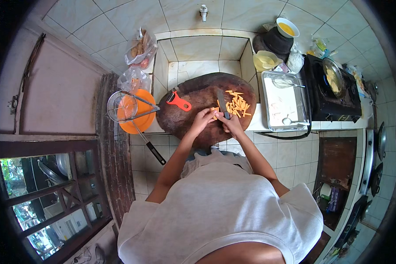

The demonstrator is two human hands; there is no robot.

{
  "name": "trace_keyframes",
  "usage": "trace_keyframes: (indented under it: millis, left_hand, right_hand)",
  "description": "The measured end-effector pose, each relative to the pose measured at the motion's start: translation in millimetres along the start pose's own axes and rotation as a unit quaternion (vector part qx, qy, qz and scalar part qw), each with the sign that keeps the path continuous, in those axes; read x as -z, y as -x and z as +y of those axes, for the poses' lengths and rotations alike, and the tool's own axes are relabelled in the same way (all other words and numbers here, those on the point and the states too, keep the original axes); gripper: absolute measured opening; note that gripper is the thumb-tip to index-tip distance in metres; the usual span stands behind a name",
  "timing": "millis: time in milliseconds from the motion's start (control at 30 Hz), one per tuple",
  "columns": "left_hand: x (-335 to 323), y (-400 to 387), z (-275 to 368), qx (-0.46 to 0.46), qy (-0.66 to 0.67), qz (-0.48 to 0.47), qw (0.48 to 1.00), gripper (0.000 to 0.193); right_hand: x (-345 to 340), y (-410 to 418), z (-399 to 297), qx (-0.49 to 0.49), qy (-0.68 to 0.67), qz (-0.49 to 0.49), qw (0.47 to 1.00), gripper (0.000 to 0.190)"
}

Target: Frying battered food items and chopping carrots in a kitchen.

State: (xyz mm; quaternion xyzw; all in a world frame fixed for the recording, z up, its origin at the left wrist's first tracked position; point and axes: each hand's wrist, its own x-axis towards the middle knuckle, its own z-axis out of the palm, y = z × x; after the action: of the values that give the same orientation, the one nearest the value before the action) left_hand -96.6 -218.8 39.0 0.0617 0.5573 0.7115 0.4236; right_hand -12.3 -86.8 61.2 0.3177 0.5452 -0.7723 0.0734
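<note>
A dark wooden chopping board [198,92] lies before me across the tiled sink. My left hand [203,120] pinches a small block of orange vegetable [215,110] over the board. In my right hand [231,124] is a kitchen knife [221,100], its blade pointing away from me and close beside that block. Thin orange vegetable sticks [238,105] form a loose heap just right of the blade. A red peeler [179,101] rests on the board's left part, apart from both hands.
Left of the board, a wire strainer [122,106] lies over an orange plate [145,120], its black handle overhanging the counter edge. On the right stand a metal tray [281,99] with a whisk [285,82], and a black stove [336,109] bearing a frying pan [334,78] with food in it.
</note>
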Motion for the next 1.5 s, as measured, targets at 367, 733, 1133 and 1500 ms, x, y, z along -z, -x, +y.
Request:
trace_keyframes:
  millis: [367, 733, 1133, 1500]
  left_hand:
    - [28, -5, -13, -0.098, -0.164, 0.107, 0.976, 0.049]
    - [16, 50, 2, -0.231, -0.234, 0.260, 0.908, 0.032]
    - [95, 170, -1, -0.197, -0.063, 0.501, 0.840, 0.028]
    - [164, 179, -76, -0.020, -0.108, 0.563, 0.819, 0.069]
  right_hand:
    - [15, -15, -6, 0.066, 0.136, 0.019, 0.988, 0.020]
    - [13, -26, -1, 0.281, 0.495, 0.052, 0.820, 0.038]
    - [-106, -35, -26, 0.408, 0.435, -0.114, 0.795, 0.043]
    - [-258, -105, 3, 0.504, 0.476, -0.215, 0.688, 0.057]
